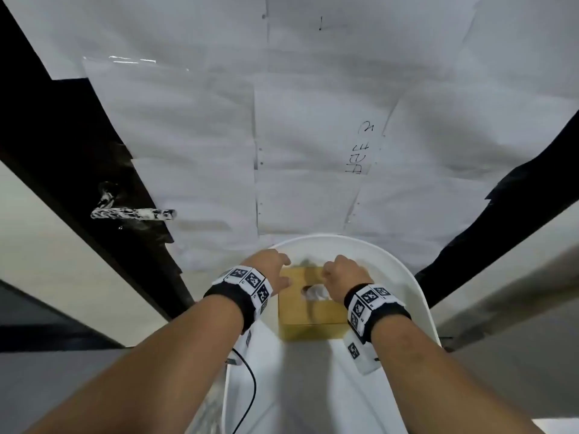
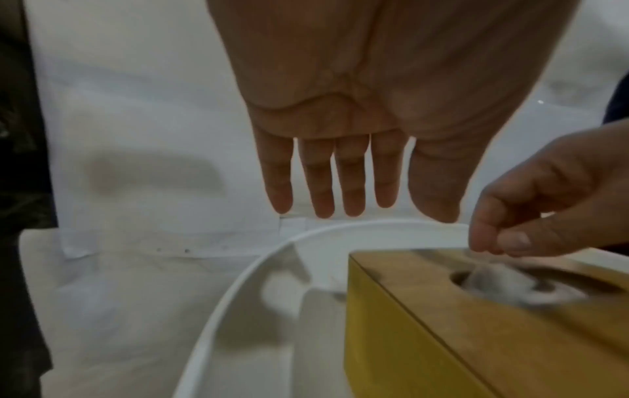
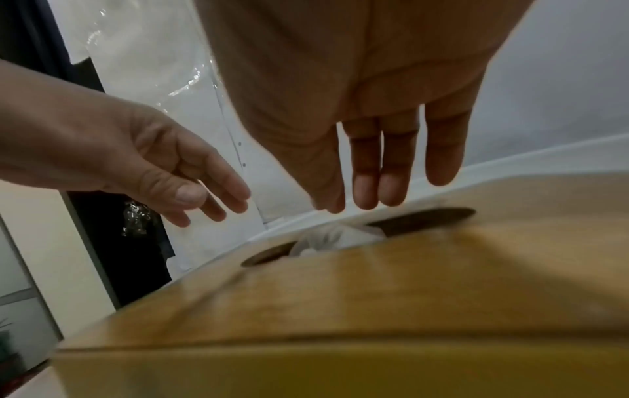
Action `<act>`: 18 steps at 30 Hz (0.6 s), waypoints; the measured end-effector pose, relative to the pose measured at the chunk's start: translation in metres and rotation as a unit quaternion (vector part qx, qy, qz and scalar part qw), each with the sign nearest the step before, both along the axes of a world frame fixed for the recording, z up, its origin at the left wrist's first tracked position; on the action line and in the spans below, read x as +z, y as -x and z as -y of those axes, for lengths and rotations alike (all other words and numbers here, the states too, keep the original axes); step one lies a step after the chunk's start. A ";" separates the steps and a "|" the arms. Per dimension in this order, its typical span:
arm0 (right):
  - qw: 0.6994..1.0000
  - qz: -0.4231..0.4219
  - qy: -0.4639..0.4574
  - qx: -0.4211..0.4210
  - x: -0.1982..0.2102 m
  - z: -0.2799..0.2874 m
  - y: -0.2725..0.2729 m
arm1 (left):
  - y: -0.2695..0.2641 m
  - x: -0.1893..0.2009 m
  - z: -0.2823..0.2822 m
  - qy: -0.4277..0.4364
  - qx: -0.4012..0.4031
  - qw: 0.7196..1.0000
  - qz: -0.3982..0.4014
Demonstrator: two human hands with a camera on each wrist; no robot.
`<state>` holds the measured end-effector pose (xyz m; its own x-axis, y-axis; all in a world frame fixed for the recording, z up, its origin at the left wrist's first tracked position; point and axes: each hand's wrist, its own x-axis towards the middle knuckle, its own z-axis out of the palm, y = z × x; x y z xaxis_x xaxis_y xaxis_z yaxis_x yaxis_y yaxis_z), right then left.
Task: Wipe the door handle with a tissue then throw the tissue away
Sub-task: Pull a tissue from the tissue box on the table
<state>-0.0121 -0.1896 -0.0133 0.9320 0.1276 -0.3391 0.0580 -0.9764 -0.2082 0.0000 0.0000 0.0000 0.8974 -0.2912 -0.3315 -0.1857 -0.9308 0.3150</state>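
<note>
The door handle (image 1: pixel 131 213), a lever smeared with white, sticks out of the dark door edge at the left of the head view. A yellow wooden tissue box (image 1: pixel 308 321) stands on a white chair (image 1: pixel 407 277). A white tissue (image 3: pixel 333 238) pokes from the box's oval slot. My right hand (image 1: pixel 340 272) is over the slot, with thumb and forefinger pinching the tissue's tip (image 2: pixel 493 280). My left hand (image 1: pixel 272 264) hovers at the box's left edge with its fingers (image 2: pixel 384 199) straight, holding nothing.
White paper sheets (image 1: pixel 313 120) cover the door ahead, between dark strips at either side. The chair's curved rim (image 2: pixel 238 282) wraps round the box. A black cable (image 1: pixel 250 380) hangs by my left forearm. No bin shows in any view.
</note>
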 end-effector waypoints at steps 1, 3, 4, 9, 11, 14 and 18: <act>1.000 -0.001 0.010 0.003 -0.003 0.001 0.000 | 0.001 -0.004 0.003 -0.008 -0.010 1.000 -0.021; 1.000 0.014 0.024 0.010 -0.014 0.005 -0.002 | 0.004 -0.013 0.010 -0.033 -0.031 0.998 -0.043; 0.999 0.023 0.027 0.012 -0.018 0.005 -0.002 | 0.006 -0.016 0.012 -0.049 -0.042 0.997 -0.044; 0.998 0.048 0.028 0.037 -0.030 0.006 -0.003 | 0.005 -0.025 0.021 -0.127 -0.087 0.988 -0.010; 0.997 0.059 0.029 0.047 -0.033 0.006 -0.003 | 0.003 -0.028 0.022 -0.133 -0.087 0.987 -0.009; 0.996 0.057 0.034 0.055 -0.034 0.004 -0.003 | 0.004 -0.034 0.024 -0.123 -0.092 0.988 -0.003; 0.996 0.050 0.031 0.060 -0.024 0.004 -0.007 | 0.005 -0.041 0.021 -0.086 -0.076 0.993 -0.007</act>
<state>-0.0048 -0.1932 -0.0374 0.9409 0.2227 -0.2551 0.1932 -0.9718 -0.1354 -0.0052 -0.0208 -0.0408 0.8427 -0.3608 -0.3997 -0.3249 -0.9327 0.1569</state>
